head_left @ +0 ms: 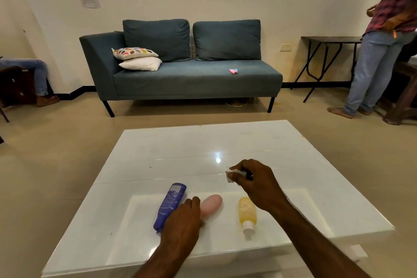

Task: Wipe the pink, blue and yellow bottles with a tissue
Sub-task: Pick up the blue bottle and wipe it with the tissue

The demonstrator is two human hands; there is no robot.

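Observation:
Three bottles lie side by side on the white glossy table (282, 149): a blue bottle (171, 203) at the left, a pink bottle (212, 204) in the middle, a yellow bottle (247, 213) with a white cap at the right. My left hand (184, 221) rests over the near end of the pink bottle, between it and the blue one, fingers curled on it. Above the table beyond the yellow bottle, my right hand (257, 181) is closed around a crumpled white tissue (232, 175).
A teal sofa (194, 79) with two pillows stands past the table across bare floor. A person in jeans stands at the right by a dark folding table (329, 40). Another person's legs show at the far left.

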